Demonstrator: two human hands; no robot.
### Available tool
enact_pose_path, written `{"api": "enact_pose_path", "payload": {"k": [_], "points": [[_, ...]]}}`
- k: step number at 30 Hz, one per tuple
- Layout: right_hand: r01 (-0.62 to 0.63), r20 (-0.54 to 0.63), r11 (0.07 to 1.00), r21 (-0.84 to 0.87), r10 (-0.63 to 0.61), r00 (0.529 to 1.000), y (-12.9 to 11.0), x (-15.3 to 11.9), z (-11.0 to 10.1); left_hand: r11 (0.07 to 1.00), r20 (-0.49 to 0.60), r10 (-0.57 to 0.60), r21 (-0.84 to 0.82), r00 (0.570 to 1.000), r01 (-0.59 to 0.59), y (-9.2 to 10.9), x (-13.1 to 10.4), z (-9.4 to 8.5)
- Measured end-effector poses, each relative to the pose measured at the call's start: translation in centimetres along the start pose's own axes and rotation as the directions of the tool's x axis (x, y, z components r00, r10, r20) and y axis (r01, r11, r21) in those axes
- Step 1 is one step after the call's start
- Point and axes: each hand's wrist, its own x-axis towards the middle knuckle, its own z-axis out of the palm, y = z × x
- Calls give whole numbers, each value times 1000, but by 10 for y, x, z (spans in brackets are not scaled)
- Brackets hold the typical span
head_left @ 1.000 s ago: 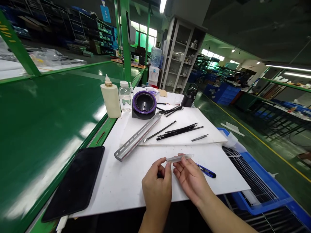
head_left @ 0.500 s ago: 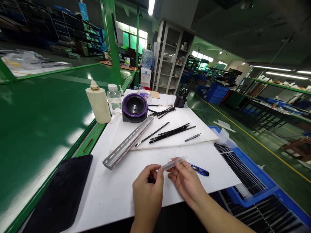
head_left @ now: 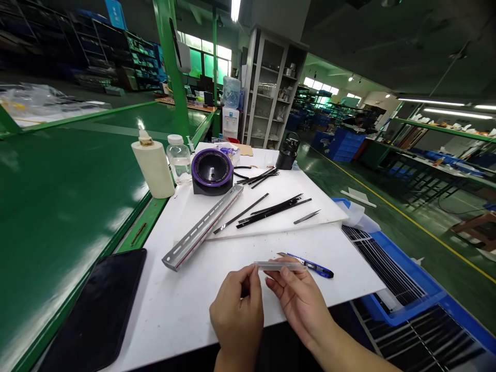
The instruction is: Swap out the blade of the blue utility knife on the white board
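Note:
A narrow translucent strip point(head_left: 271, 265) spans both hands just above the white board. Its left end is pinched between thumb and finger of my left hand point(head_left: 238, 305). My right hand point(head_left: 300, 297) grips it nearer the other end, thumb on top and fingers curled beneath. Behind the right fingers lies a blue utility knife point(head_left: 315, 267), its blade pointing left. Farther back, several thin black strips point(head_left: 273, 213) rest on a white foam sheet point(head_left: 271, 230), along with pointed tweezers point(head_left: 307, 216). A slotted grey metal channel point(head_left: 203, 227) lies diagonally left of my hands.
At the left are a dark tablet-like slab point(head_left: 96, 305), a cream squeeze bottle point(head_left: 154, 169) and a clear jar point(head_left: 180, 165). A purple-rimmed black round device point(head_left: 212, 170) stands behind the channel. Blue trays point(head_left: 411, 310) with black strips sit beyond the right edge.
The translucent strip has turned from slanting up to the right to nearly level. My right hand has dropped slightly, showing more of the knife. Both hands still hold the strip.

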Motion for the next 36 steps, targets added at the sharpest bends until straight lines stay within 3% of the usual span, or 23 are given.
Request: {"api": "enact_pose_path", "payload": {"k": [5,21,28,36], "points": [[1,67,999,39,-3,998,-5,-7,6,997,-31,61,-50,998,-62,4,0,-4],[111,85,982,-150,-99,991,-18,-9,7,970,-8,-157,-191,988,153,12,4,-7],[158,98,962,-224,-140,985,-21,-6,3,967,1,-145,-212,989,142,11,5,-7],[138,67,956,-260,-125,990,-22,-1,1,956,97,-158,-233,983,177,8,9,-10]]}}
